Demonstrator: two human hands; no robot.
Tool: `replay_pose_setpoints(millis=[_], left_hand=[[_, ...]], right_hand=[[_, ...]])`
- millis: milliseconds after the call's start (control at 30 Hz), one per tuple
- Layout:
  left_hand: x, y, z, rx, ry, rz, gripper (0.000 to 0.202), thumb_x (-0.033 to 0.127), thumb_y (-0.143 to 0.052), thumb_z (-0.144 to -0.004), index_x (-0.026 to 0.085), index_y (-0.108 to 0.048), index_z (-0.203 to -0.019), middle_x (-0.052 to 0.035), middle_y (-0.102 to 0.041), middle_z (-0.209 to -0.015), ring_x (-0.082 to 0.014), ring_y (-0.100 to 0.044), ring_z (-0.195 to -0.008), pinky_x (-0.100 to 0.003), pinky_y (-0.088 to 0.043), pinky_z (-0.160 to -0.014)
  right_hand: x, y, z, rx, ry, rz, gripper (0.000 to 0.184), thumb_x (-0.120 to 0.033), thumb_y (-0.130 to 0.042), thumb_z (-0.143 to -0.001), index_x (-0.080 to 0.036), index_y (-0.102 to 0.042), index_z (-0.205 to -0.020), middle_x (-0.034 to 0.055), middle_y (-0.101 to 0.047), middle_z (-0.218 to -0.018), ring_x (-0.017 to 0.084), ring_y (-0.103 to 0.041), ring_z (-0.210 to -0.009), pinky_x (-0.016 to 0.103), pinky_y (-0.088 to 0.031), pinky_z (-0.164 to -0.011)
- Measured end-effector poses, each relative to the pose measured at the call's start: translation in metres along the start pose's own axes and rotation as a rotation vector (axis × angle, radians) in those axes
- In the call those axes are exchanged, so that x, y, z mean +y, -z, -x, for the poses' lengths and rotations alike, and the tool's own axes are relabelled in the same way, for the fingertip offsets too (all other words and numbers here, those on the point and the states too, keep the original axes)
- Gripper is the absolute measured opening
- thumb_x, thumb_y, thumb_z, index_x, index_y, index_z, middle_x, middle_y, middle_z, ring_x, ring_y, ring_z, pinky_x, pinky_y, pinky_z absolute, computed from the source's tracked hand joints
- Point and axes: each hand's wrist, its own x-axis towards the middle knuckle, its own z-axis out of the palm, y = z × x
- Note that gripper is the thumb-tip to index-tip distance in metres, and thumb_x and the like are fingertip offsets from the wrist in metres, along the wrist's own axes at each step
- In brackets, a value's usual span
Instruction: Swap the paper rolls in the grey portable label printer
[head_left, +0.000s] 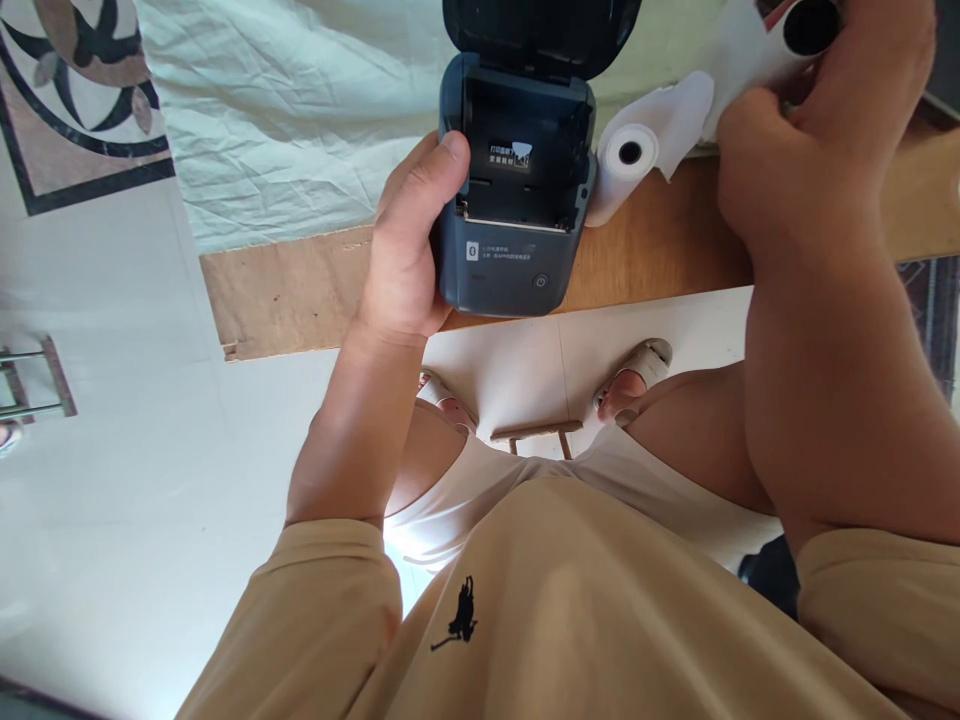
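Observation:
My left hand (412,230) grips a dark blue portable label printer (502,265) by its left side, thumb on the rim. Its black lid (544,35) stands raised, and the paper bay inside shows a small printed sticker but no roll. Just right of the printer a white paper roll (619,180) stands with its loose end hanging out. At the upper right my right hand (810,140) is closed around another white roll (780,50) with a wide dark core. Its fingertips are partly hidden behind the hand.
A pale green cloth (300,120) covers the wooden board (300,300) in front of me. Below are my legs, sandalled feet (630,380) and a small wooden stool bar (536,432). A metal-legged piece of furniture (37,380) stands on the white tiled floor at left.

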Motion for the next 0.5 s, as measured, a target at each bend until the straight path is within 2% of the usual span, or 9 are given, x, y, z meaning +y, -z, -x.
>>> replay_pose_setpoints(millis=[67,100,167,267,333,433,500], left_hand=[[-0.0022,-0.0028,0.0005,-0.040,-0.062,-0.033,0.024,0.046,-0.067,-0.091,0.029,-0.066,-0.074,-0.0094,-0.075,-0.101,-0.0343,-0.066,-0.119,-0.041,-0.044,-0.074],[-0.0033,-0.0038,0.0008,-0.023,-0.079,-0.027,0.026,0.049,-0.066,-0.092,0.029,-0.065,-0.074,-0.0093,-0.075,-0.099,-0.0346,-0.067,-0.116,-0.041,-0.043,-0.074],[-0.0046,-0.0047,0.0014,0.002,-0.110,-0.009,0.031,0.052,-0.060,-0.095,0.029,-0.064,-0.075,-0.0093,-0.074,-0.099,-0.0334,-0.067,-0.113,-0.041,-0.042,-0.073],[-0.0028,-0.0034,0.0024,-0.003,-0.068,-0.003,0.027,0.044,-0.060,-0.098,0.026,-0.061,-0.077,-0.0101,-0.073,-0.099,-0.0307,-0.067,-0.118,-0.039,-0.043,-0.076],[-0.0004,-0.0012,0.0025,-0.041,-0.031,-0.032,0.024,0.041,-0.063,-0.097,0.025,-0.061,-0.079,-0.0102,-0.073,-0.104,-0.0311,-0.066,-0.123,-0.039,-0.045,-0.080],[0.0011,0.0024,0.0010,-0.047,-0.039,-0.062,0.028,0.050,-0.067,-0.093,0.026,-0.063,-0.079,-0.0084,-0.073,-0.108,-0.0343,-0.064,-0.127,-0.042,-0.047,-0.085],[0.0003,0.0040,-0.0006,-0.026,-0.041,-0.058,0.033,0.055,-0.072,-0.089,0.025,-0.062,-0.077,-0.0078,-0.074,-0.104,-0.0344,-0.064,-0.126,-0.042,-0.047,-0.084]], right_hand=[[-0.0013,0.0012,0.0001,-0.031,-0.064,0.118,0.053,-0.006,-0.053,-0.076,-0.010,-0.064,-0.127,0.0080,-0.057,-0.131,0.015,-0.053,-0.126,0.033,-0.042,-0.113],[-0.0005,0.0013,0.0002,-0.029,-0.080,0.136,0.050,-0.012,-0.058,-0.079,-0.010,-0.065,-0.128,0.0079,-0.056,-0.133,0.016,-0.051,-0.128,0.033,-0.041,-0.114],[0.0032,0.0008,0.0008,-0.002,-0.051,0.085,0.050,-0.019,-0.061,-0.081,-0.010,-0.062,-0.130,0.0073,-0.057,-0.132,0.016,-0.054,-0.122,0.033,-0.044,-0.105],[0.0078,0.0001,0.0038,0.004,0.058,-0.042,0.058,-0.008,-0.047,-0.077,-0.012,-0.057,-0.134,0.0048,-0.060,-0.121,0.011,-0.057,-0.106,0.030,-0.043,-0.088],[0.0073,0.0011,0.0064,-0.020,0.051,-0.014,0.059,-0.008,-0.043,-0.079,-0.014,-0.057,-0.135,0.0042,-0.059,-0.123,0.010,-0.056,-0.111,0.030,-0.044,-0.093],[0.0059,0.0032,0.0081,-0.051,-0.013,0.073,0.050,-0.025,-0.052,-0.088,-0.016,-0.060,-0.136,0.0034,-0.055,-0.137,0.013,-0.053,-0.126,0.031,-0.045,-0.105],[0.0070,0.0027,0.0072,-0.025,-0.007,0.042,0.051,-0.024,-0.051,-0.089,-0.022,-0.058,-0.139,-0.0003,-0.057,-0.134,0.012,-0.055,-0.122,0.030,-0.046,-0.099]])
